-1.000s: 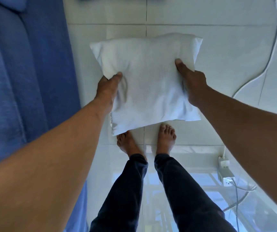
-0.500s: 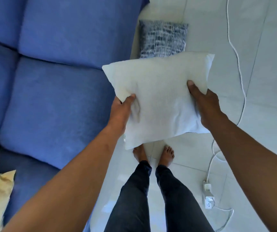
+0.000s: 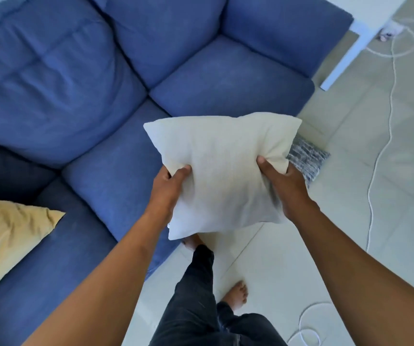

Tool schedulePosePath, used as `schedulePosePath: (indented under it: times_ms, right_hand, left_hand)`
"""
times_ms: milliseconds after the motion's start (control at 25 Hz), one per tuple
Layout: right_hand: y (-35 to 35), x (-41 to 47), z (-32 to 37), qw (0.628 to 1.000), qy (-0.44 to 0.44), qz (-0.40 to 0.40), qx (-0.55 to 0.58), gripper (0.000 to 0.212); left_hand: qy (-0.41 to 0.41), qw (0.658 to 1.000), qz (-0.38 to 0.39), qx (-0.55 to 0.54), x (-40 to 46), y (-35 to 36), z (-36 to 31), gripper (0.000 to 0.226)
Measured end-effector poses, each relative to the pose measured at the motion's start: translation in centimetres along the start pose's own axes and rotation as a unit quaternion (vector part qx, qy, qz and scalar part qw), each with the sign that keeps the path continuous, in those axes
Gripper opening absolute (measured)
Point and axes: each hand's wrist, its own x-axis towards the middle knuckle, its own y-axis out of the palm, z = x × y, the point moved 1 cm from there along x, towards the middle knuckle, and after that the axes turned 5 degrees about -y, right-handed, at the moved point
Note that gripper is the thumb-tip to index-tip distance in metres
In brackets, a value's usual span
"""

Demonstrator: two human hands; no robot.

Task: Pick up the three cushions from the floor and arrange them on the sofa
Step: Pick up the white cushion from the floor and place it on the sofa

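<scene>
Half a second ago I faced along the sofa's front edge with both feet side by side under the white cushion (image 3: 222,171); now I have turned toward the blue sofa (image 3: 116,101), its seat and back cushions fill most of my view, and my feet are apart, one ahead near the sofa's base. The white cushion has moved with me and now hangs over the front edge of the seat, off the floor, partly above the tiles. The grey patterned cushion (image 3: 307,158), which lay clear beyond the white one before, is now mostly hidden behind its right corner, still on the floor (image 3: 350,221) beside the sofa. The yellow cushion (image 3: 6,236) lies on the seat at my far left.

My left hand (image 3: 167,188) is closed on the cushion's left edge, thumb on top, fingers underneath. My right hand (image 3: 282,183) pinches the right edge the same way, bunching the fabric. Both arms reach forward, nearly straight. A white cable (image 3: 382,151) trails across the tiles on my right.
</scene>
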Motion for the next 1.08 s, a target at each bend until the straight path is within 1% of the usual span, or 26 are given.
schedulePosePath:
  times_ms: [80, 160, 200, 360, 440, 480, 560, 640, 680, 760, 840, 960, 1080]
  right_hand:
    - [3.5, 1.2, 2.2, 1.000, -0.013, 0.025, -0.001, 0.052]
    - [8.3, 2.8, 4.4, 0.998, -0.019, 0.059, -0.011, 0.042]
    - [9.4, 3.1, 5.1, 0.997, -0.017, 0.072, -0.012, 0.040]
    - [17.5, 5.3, 8.2, 0.990, -0.007, 0.140, -0.011, 0.060]
    - [21.0, 6.2, 9.6, 0.986, 0.002, 0.169, -0.004, 0.064]
    - [22.6, 6.9, 10.2, 0.983, 0.005, 0.185, -0.008, 0.070]
    - [25.8, 8.4, 11.5, 0.975, 0.000, 0.221, -0.037, 0.085]
    - [28.8, 9.8, 12.5, 0.963, -0.010, 0.259, -0.073, 0.092]
    - [30.2, 10.4, 12.7, 0.956, -0.010, 0.281, -0.087, 0.090]
    - [33.1, 11.4, 13.4, 0.941, -0.015, 0.319, -0.115, 0.077]
    - [35.8, 12.5, 14.1, 0.934, -0.025, 0.333, -0.126, 0.067]
    - [39.7, 14.7, 15.1, 0.930, -0.048, 0.343, -0.123, 0.070]
    - [43.7, 17.8, 15.2, 0.930, -0.059, 0.338, -0.132, 0.071]
  left_hand:
    - [0.000, 1.000, -0.016, -0.019, 1.2, -2.6, -1.5, 0.036]
    - [0.003, 0.997, -0.051, -0.049, 2.6, -6.9, -3.4, 0.034]
    - [0.001, 0.997, -0.056, -0.059, 2.7, -8.1, -3.8, 0.033]
    - [0.005, 0.991, -0.084, -0.104, 4.8, -15.1, -6.8, 0.032]
    - [0.010, 0.987, -0.108, -0.115, 5.5, -18.4, -7.7, 0.037]
    - [0.015, 0.985, -0.119, -0.125, 5.8, -19.8, -8.0, 0.040]
    - [0.017, 0.981, -0.141, -0.134, 6.4, -22.1, -8.1, 0.041]
    - [0.009, 0.973, -0.173, -0.151, 6.9, -23.8, -8.0, 0.039]
    - [0.003, 0.969, -0.189, -0.159, 7.0, -24.4, -7.8, 0.038]
    - [-0.007, 0.960, -0.223, -0.169, 7.6, -25.5, -7.6, 0.038]
    - [-0.009, 0.953, -0.249, -0.171, 8.3, -26.3, -7.9, 0.038]
    - [0.003, 0.938, -0.292, -0.186, 10.6, -27.8, -9.0, 0.038]
    - [0.021, 0.932, -0.307, -0.190, 14.2, -29.7, -9.8, 0.037]
